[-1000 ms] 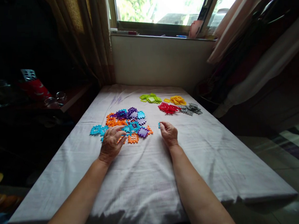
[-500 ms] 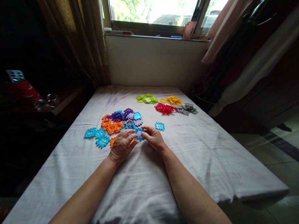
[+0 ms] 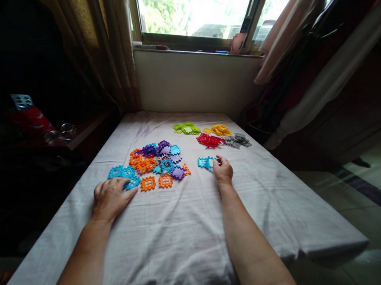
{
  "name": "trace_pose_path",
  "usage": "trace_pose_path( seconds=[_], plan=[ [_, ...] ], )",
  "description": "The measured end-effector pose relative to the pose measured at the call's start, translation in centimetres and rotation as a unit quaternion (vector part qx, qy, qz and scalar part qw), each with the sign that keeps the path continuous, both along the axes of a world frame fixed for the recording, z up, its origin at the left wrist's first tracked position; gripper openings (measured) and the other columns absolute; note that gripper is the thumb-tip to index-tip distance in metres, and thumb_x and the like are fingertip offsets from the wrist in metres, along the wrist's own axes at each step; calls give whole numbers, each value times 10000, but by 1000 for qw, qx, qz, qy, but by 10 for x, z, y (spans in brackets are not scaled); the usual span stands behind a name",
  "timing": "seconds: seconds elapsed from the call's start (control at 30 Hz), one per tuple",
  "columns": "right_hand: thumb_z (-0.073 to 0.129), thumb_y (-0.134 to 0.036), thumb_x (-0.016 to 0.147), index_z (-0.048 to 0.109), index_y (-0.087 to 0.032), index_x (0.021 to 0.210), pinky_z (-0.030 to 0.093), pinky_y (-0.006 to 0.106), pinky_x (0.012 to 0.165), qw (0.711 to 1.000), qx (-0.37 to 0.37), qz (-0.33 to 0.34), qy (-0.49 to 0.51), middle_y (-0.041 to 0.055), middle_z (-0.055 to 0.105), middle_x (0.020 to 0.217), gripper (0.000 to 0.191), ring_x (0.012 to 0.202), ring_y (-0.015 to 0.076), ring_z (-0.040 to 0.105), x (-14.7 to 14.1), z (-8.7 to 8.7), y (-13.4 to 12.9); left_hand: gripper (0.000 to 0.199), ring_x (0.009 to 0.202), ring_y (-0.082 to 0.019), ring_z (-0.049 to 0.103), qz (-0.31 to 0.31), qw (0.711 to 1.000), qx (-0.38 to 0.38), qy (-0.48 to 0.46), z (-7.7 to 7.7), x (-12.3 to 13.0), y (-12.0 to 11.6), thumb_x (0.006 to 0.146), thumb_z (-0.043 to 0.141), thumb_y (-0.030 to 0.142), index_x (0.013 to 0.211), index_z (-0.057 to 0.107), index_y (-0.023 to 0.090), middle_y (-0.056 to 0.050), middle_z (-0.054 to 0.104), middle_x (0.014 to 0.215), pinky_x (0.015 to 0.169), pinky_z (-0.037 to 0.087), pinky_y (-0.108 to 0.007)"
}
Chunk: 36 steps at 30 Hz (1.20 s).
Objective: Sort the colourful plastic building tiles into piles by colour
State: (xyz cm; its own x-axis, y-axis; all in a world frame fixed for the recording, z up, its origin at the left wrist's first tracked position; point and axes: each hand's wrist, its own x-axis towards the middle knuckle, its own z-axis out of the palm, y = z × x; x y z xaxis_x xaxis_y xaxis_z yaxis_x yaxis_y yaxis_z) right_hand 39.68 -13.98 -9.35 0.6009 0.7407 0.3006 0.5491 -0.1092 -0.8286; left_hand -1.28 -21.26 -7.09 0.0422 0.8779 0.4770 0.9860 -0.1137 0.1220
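Observation:
My right hand pinches a blue notched plastic tile, held against or just beside another blue tile with a window pattern. On the left, my left hand lies with thumb and fingers apart at the near edge of a cluster of blue interlocking tiles, covering some of them. Two orange window tiles lie flat to its right. Beyond them sits a mixed heap with orange tiles, purple tiles and blue ones. A purple tile with a pale centre is at its near right.
Farther back are piles of lime green pieces, red pieces, yellow pieces and grey pieces. A pale cloth covers the table. A window, a curtain and hanging clothes surround it.
My hands have parted from the middle of the heap. The right moved right with a blue tile to the lone blue one; the left moved left to the blue cluster.

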Motion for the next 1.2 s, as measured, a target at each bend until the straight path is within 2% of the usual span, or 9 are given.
trace_pose_path(
  seconds=[0.17,0.37,0.53,0.67,0.73,0.83,0.93,1.07,1.2],
  plan=[
    [517,-312,791,763,-152,1038,528,360,861,999,12,-16,-28,131,735,1034,384,878,230,664,0,-1,1,308,952,-318,672,-23,1000,-1,-6,4,8,-5,853,571,501,959,747,272,-90,741,992,886,473,-496],
    [528,-250,798,772,-162,964,492,405,994,998,30,13,-59,134,734,1080,308,1044,263,649,-7,7,-4,318,971,-280,687,-43,997,19,-64,1,6,0,908,519,513,942,733,280,-66,750,1050,857,516,-428],
    [521,-205,828,763,-191,925,486,404,997,984,95,86,-127,112,749,1065,261,1044,248,653,-30,13,-11,363,947,-222,707,-92,985,61,-134,-3,10,5,960,486,526,919,722,253,-48,762,991,854,548,-335],
    [519,-245,874,756,-198,957,513,385,945,966,136,164,-147,102,764,1003,255,968,236,679,-57,19,-21,290,919,-192,714,-114,970,164,-138,4,28,2,987,519,449,964,708,229,-45,760,989,852,560,-307],
    [528,-294,900,753,-208,1006,536,342,870,960,130,216,-124,80,770,952,263,863,211,694,-72,22,-28,228,944,-191,712,-148,960,203,-124,9,42,-1,980,558,397,991,705,223,-50,754,1014,878,563,-319],
    [559,-365,918,728,-237,1113,538,283,739,945,84,309,-66,23,763,838,287,708,170,689,-92,25,-39,156,991,-194,704,-210,950,212,-93,13,64,-3,961,601,336,1011,707,233,-56,743,1080,907,567,-341],
    [590,-419,909,699,-252,1159,529,265,691,921,37,387,11,-4,756,794,320,683,158,688,-106,24,-45,147,1020,-195,696,-255,942,206,-66,13,79,-3,959,605,313,1022,717,244,-62,733,1121,928,570,-354],
    [643,-423,846,683,-221,1150,531,266,659,891,8,436,124,6,752,797,368,670,152,676,-118,21,-46,161,1012,-192,693,-281,937,204,-33,10,85,-3,967,589,322,1020,727,257,-61,728,1115,908,582,-345],
    [661,-368,798,693,-221,1104,528,252,646,873,6,457,172,-18,722,752,341,637,133,651,-125,20,-45,173,1043,-200,683,-295,935,195,-17,10,87,-5,967,587,313,1068,718,265,-60,726,1137,926,576,-349]
  ],
)
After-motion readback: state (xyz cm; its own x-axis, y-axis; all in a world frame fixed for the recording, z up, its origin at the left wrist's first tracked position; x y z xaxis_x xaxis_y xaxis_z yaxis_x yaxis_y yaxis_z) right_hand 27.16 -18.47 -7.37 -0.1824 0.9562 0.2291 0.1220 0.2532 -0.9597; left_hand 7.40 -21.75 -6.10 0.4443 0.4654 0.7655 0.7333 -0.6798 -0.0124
